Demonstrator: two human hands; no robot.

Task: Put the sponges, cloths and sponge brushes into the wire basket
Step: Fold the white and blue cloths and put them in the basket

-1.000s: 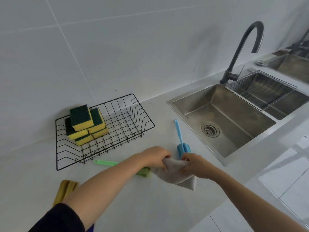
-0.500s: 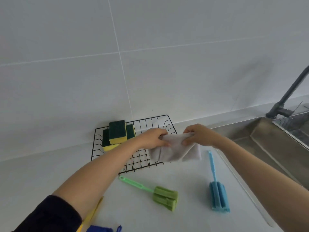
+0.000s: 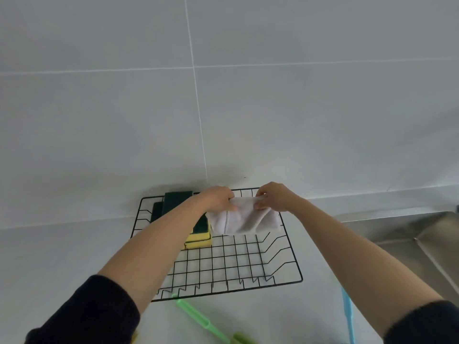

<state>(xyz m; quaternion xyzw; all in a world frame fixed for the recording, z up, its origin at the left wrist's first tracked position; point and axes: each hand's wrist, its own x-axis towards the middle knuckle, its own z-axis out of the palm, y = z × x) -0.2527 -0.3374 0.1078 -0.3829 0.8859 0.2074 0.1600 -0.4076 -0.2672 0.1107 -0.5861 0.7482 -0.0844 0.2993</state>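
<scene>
Left hand (image 3: pixel 218 198): closed on the left top edge of the cloth, forearm reaching across the basket's left half, dark sleeve at the elbow.
Right hand (image 3: pixel 275 196): pinching the right top edge of the same cloth, fingers curled in.
Cloth (image 3: pixel 244 220): pale grey-white, folded, hanging between both hands over the rear part of the basket; whether its lower edge touches the wire can't be told.
Wire basket (image 3: pixel 285 247): black, on the worktop against the tiled wall, front and right part bare.
Sponges (image 3: pixel 198 235): yellow with dark green tops, stacked in the basket's rear left, partly hidden by the left arm.
Green sponge brush (image 3: pixel 196 317): on the worktop just in front of the basket, handle tip at the front rim.
Blue sponge brush (image 3: pixel 347 316): only the handle shows, on the worktop beside the right arm.
Sink (image 3: pixel 422 234): steel, far right, well apart from the basket.
Worktop (image 3: pixel 62 249): white.
</scene>
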